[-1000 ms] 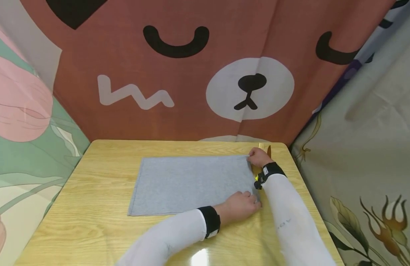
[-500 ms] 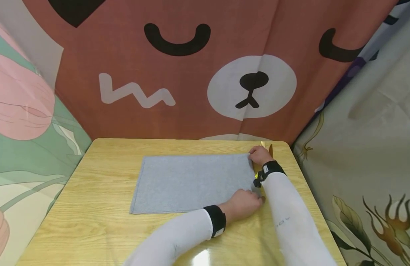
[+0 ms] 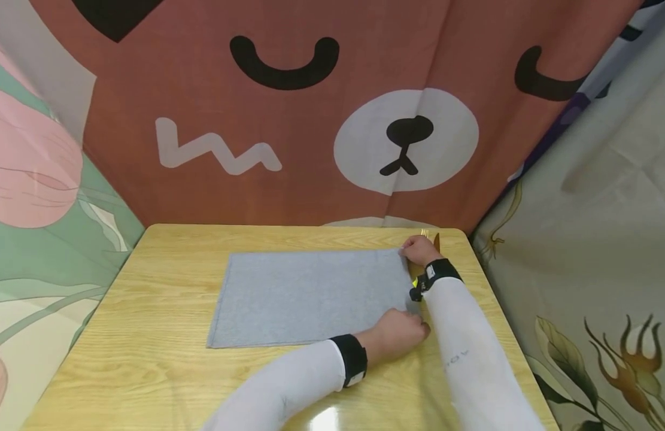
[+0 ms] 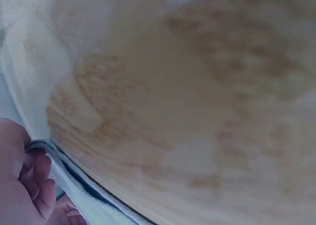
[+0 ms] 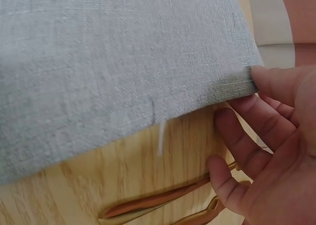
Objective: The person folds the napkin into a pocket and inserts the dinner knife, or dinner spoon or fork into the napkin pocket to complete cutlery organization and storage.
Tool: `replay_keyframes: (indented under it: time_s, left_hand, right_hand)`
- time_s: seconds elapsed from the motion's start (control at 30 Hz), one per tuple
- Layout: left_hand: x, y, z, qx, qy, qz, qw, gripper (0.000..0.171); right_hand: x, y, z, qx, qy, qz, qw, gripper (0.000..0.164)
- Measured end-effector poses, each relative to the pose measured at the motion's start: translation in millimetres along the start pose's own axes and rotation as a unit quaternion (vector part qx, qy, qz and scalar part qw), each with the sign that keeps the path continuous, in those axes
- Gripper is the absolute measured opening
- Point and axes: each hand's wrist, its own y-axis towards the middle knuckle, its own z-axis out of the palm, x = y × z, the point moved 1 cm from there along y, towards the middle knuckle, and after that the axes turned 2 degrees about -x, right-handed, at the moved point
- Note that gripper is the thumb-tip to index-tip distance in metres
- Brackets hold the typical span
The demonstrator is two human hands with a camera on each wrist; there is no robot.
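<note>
A grey woven cloth (image 3: 310, 296) lies flat across the wooden table (image 3: 138, 335), its long side running left to right. My right hand (image 3: 420, 249) holds its far right corner. The right wrist view shows the thumb on top and fingers beneath the corner of the cloth (image 5: 123, 62). At the near right corner, my left hand (image 3: 398, 334) grips the edge with curled fingers. In the left wrist view that hand (image 4: 22, 175) pinches the hem, where two cloth layers (image 4: 86, 190) show. The right edge lifts slightly between the hands.
Beyond the right hand lie a gold fork (image 3: 424, 233) and a knife (image 3: 437, 242), partly hidden by it. A brown bear-print curtain (image 3: 203, 197) hangs behind the table. A pale floral curtain (image 3: 580, 239) hangs along the right side.
My left hand has shifted slightly right at the near corner, and its fingers have curled more around the cloth. The right hand stays at the far corner.
</note>
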Motion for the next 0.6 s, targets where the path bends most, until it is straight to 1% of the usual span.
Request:
replay_keyframes:
  time_s: [0.23, 0.37, 0.5, 0.6]
  left_hand:
    - [0.3, -3.6, -8.2, -0.024, -0.011, -0.026, 0.9993, 0.009]
    - [-0.2, -4.2, -13.6, -0.031, -0.028, -0.029, 0.9987, 0.006]
    - [-1.3, -3.6, -19.5, -0.036, -0.041, -0.027, 0.9981, 0.007]
    - [-1.7, -3.5, -23.7, -0.028, -0.048, -0.025, 0.9981, 0.011]
  right_hand:
    - [-5.8, 3.0, -4.3, 0.016, 0.008, 0.023, 1.000, 0.020]
    - [-4.7, 0.2, -6.9, 0.027, 0.016, 0.030, 0.999, 0.019]
    - [-2.2, -4.4, -11.8, 0.033, 0.006, 0.015, 0.999, 0.019]
    - [-1.7, -6.6, -16.7, 0.042, -0.006, 0.002, 0.999, 0.019]
